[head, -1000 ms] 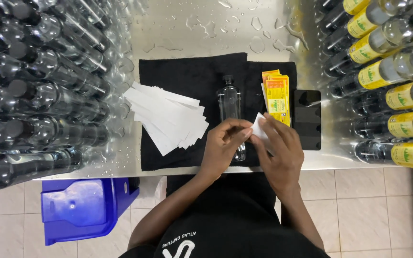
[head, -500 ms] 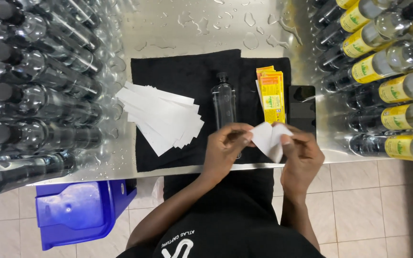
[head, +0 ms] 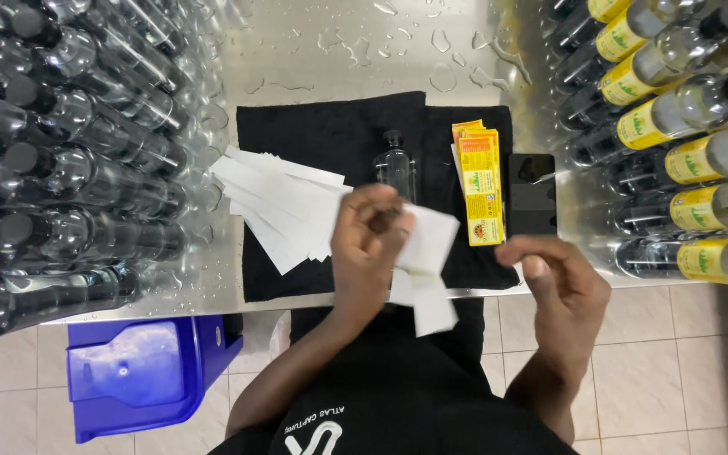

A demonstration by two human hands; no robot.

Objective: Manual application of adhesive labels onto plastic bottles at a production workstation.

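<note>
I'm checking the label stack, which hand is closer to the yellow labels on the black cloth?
Right. The right hand hovers just below and right of the yellow labels, by their lower end. The left hand, holding a white paper strip, is farther off to their left.

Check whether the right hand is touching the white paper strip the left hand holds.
Apart. The head view shows floor between the right hand and the white paper strip pinched by the left hand.

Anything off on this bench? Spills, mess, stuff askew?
Water droplets are scattered on the steel table above the black cloth. The white strips lie fanned loosely and overhang the cloth's left edge. Nothing looks damaged.
</note>
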